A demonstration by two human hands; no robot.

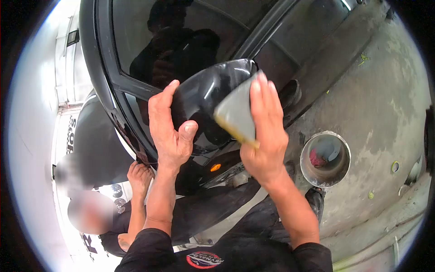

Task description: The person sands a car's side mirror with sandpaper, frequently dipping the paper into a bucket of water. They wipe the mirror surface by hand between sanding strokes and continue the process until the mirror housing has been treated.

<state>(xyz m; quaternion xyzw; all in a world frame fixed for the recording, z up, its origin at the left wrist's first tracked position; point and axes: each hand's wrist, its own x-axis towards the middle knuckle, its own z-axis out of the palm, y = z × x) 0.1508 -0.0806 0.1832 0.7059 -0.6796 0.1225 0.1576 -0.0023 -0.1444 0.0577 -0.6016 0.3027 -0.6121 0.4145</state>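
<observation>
A glossy black side mirror housing of a dark car is in the middle of the view. My left hand rests against its left side, thumb and fingers apart, holding nothing else. My right hand presses a grey pad with a yellowish edge against the right part of the housing. The pad is slightly blurred, and its underside is hidden. Below the mirror, a small orange lamp shows on the car body.
A bucket holding water and a red item stands on the concrete floor at the right. At the lower left another person crouches with a hand on the car. Dark car windows fill the top.
</observation>
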